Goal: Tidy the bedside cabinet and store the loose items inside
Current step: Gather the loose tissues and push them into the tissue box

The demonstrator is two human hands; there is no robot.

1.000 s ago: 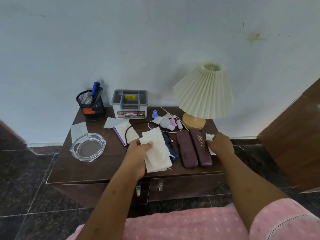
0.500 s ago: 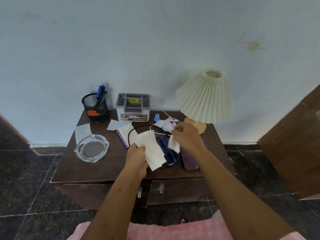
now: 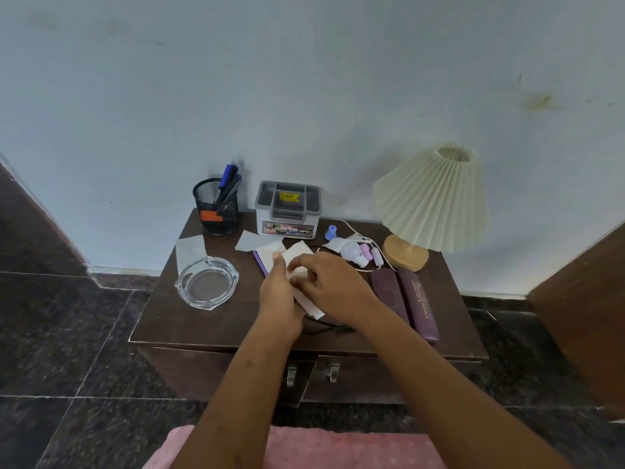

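Pale blue wall and dark stone floor frame the bedside cabinet [image 3: 216, 319], its brown top crowded and both doors shut below. I have both hands over the middle of the top, gathering a stack of white tissues [image 3: 306, 301]. My left hand [image 3: 280, 296] pinches the stack from its left edge, thumb on top; my right hand [image 3: 333, 282] lies across it, fingers curled down onto the top sheet, so both are closed on the paper. One corner pokes out just below my right fingers.

I judge these sheets to be nearly weightless, limp and easy to crumple or scatter, so I want a flat pinch across the whole stack near one edge, not a fingertip grab on one ply. More loose sheets [image 3: 258, 242] lie just beyond my left fingertips, another [image 3: 189, 248] farther left behind the glass ashtray [image 3: 207, 283]. Two purple cases [image 3: 404, 296], rigid-looking, lie just right of my right hand.
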